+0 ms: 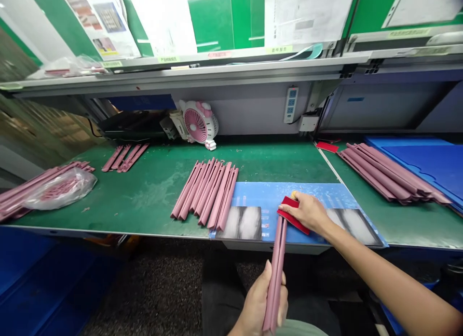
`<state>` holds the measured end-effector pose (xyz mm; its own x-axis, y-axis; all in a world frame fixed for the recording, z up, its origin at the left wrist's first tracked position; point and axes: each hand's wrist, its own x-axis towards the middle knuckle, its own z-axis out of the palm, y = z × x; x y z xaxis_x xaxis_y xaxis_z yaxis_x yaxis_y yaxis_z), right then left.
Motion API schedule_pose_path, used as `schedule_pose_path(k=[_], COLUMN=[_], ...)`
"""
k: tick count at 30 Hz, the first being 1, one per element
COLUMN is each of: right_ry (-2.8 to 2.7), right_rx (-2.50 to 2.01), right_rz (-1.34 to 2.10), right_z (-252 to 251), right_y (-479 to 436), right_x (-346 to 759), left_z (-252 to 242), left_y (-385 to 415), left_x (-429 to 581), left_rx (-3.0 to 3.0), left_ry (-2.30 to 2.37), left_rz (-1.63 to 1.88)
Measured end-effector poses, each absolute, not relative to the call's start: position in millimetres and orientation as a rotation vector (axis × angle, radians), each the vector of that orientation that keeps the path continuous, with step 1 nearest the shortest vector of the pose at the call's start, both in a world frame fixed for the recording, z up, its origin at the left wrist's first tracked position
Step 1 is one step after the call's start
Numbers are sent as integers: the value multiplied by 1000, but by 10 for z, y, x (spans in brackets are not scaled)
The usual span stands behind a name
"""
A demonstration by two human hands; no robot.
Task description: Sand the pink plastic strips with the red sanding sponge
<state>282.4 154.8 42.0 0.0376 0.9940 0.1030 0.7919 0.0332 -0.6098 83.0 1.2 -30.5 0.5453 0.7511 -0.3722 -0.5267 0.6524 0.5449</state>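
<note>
My left hand point(262, 300) is wrapped round the lower part of a long pink grooved plastic strip point(278, 259), held off the table's front edge with its far end up over the bench. My right hand point(309, 211) grips a flat red pad point(294, 215), thumb on top, and the pad lies across the strip's far end, hiding the tip. Something small and yellow point(294, 194) shows at the right fingertips; I cannot tell what it is. Left of the hands, a row of similar pink strips point(206, 194) lies side by side, partly on a blue printed mat point(249, 191).
More pink strips point(392, 174) are stacked at the right beside blue sheets point(427, 160). A clear bag of small pink parts point(63, 189) rests on strips at the far left. A pink fan point(198, 124) and a power strip point(291, 104) are at the back, beneath a shelf point(217, 68).
</note>
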Motion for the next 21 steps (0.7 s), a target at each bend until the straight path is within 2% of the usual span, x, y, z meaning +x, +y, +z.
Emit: schedule_pose_path(k=[5, 11, 15, 18, 21], right_ry=[-1680, -1560, -1703, -1603, -1489], right_rx=[-1741, -1617, -1328, -1444, -1547], right_rz=[577, 776, 556, 372, 397], right_z=[492, 508, 448, 384, 364], right_y=[1677, 778, 397, 394, 347], right_x=[2936, 2535, 2386, 2567, 2678], left_z=[-394, -54, 204, 231, 207], left_y=[49, 19, 46, 4, -58], left_x=[575, 185, 158, 115, 94], left_rx=[488, 873, 921, 874, 807], left_ry=[583, 724, 795, 729, 735], left_rz=[718, 579, 514, 479, 486])
